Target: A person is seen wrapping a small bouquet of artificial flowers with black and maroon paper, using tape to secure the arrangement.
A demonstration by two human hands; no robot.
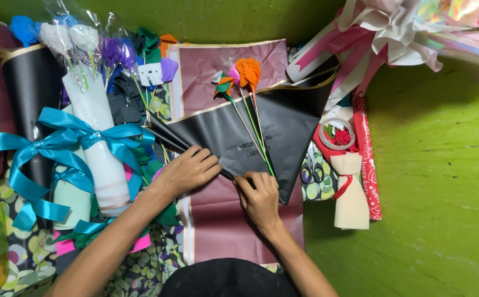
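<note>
A black wrapping sheet point(283, 124) with a gold edge lies folded over a maroon sheet point(225, 220). On it rest three paper flowers, one orange point(248, 71), one pink, one green and orange, with thin green stems point(253, 132) running down toward me. My left hand point(187, 170) lies flat on the folded left part of the black sheet. At the lower point of the sheet, my right hand point(258, 195) pinches the black paper and the stem ends together.
To the left lie finished bouquets with teal ribbon bows point(58, 146), white wrapped flowers point(93, 107) and a black roll point(27, 91). Ribbons and cellophane point(393, 27) pile at top right. A tape roll point(337, 133) and red patterned paper point(366, 159) sit right, beside green floor point(443, 181).
</note>
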